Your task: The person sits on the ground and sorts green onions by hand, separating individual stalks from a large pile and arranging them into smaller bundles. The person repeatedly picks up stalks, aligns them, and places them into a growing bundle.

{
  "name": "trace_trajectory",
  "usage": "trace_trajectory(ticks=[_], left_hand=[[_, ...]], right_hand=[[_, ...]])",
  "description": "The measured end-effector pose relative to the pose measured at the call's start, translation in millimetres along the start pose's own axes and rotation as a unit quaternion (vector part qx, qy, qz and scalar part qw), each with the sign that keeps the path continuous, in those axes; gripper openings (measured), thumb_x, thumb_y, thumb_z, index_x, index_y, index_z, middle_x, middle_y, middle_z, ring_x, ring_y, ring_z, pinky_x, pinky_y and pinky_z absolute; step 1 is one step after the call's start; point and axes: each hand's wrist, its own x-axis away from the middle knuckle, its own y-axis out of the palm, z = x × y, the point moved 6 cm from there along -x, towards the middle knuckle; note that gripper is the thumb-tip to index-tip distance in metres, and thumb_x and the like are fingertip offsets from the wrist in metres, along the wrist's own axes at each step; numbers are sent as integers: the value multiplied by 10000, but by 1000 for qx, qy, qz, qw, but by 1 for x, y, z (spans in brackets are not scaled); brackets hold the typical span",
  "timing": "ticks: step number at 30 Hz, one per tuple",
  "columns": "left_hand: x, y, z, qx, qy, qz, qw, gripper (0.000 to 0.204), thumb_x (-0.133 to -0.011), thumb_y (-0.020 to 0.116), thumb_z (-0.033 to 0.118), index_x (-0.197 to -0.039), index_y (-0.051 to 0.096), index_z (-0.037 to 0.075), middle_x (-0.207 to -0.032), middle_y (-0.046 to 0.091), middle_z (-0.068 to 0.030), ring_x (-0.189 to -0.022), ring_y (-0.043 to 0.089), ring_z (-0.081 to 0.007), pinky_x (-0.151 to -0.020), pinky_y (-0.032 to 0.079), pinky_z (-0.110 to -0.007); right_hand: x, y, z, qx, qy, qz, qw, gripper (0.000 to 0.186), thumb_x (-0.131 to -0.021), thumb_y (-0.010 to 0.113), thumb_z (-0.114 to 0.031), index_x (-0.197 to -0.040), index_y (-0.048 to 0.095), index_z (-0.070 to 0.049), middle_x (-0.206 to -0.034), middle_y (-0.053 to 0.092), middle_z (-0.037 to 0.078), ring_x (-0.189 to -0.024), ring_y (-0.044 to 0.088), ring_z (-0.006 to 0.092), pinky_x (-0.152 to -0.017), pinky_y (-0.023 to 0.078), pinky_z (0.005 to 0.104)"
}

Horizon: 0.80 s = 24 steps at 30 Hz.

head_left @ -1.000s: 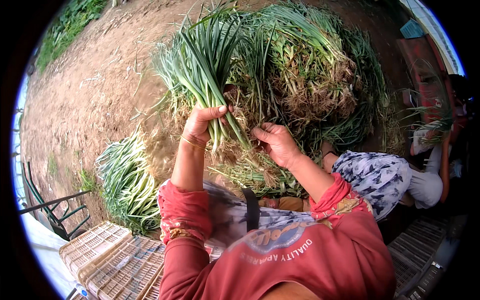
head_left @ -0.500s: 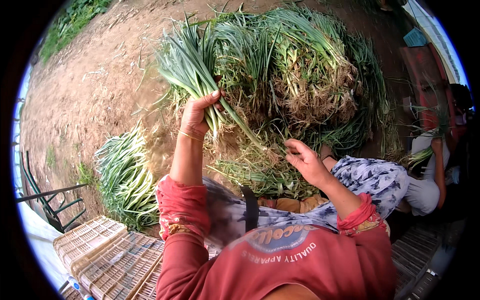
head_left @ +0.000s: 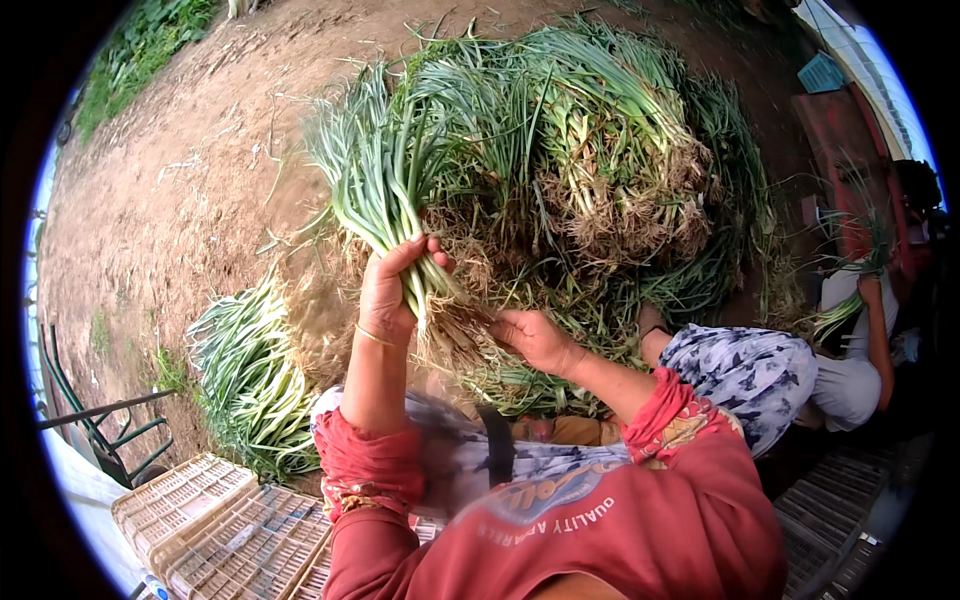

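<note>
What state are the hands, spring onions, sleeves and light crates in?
Left hand, closed around spring onion bunch
Spring onion bunch, held, roots attached
Right hand, at the roots, grip unclear
Large spring onion heap, roots attached
Smaller spring onion pile, laid roughly parallel
Red sleeves, pushed up
Cream plastic crates, side by side

Red sweatshirt, worn by the person, printed on the chest; all places taken from its neckline. Item one: one curved line of small, pale capital letters, two words, just beyond the neckline, inverted in this view; legible, wording not transcribed. Item two: rounded blue-grey emblem, farther from the neckline than the line of capitals, bearing larger pale letters; these partly lost in folds and blur, not fully readable.
</note>
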Motion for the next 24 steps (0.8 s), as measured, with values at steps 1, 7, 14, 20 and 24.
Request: trace_trajectory(ticks=[1,7,14,20,24], left_hand=[[-3,-2,18,-12,45,-22,999,178,-812,572,55,-961,524,-30,-772,582,-99,-648,596,-205,-656,538,-366],[-3,11,62,-36,165,20,985,334,-781,611,67,-1072,492,-46,-787,529,-68,-704,531,-166,-699,504,-338],[-24,-25,49,60,77,-1,995,361,-805,577,61,-1148,474,17,-780,519,-57,-651,480,-139,-581,445,-267],[-19,-20,42,-3,42,35,999,362,-779,594,32,-1126,494,6,-782,574,-76,-642,536,-138,-569,471,-258],[-21,-11,32,-77,20,55,995,322,-764,609,14,-1074,522,-10,-745,587,-81,-597,542,-133,-540,471,-232]], right_hand=[[-2,-14,11,47,12,37,998,277,-914,507,-264,-777,526,-24,-591,446,-30,-548,391,54,-500,338,218],[-79,-100,41,219,40,286,932,271,-849,540,-231,-1024,561,-26,-983,607,179,-902,596,268,-784,469,349],[-142,-130,57,232,82,303,921,173,-763,613,-182,-736,568,-18,-656,569,97,-611,535,191,-576,418,347],[-91,-145,9,213,5,290,933,119,-825,610,-124,-799,619,-9,-759,625,48,-636,544,76,-592,435,201],[-66,-130,-13,-85,-52,248,964,143,-837,587,-132,-875,623,1,-765,647,78,-670,631,128,-598,526,237]])
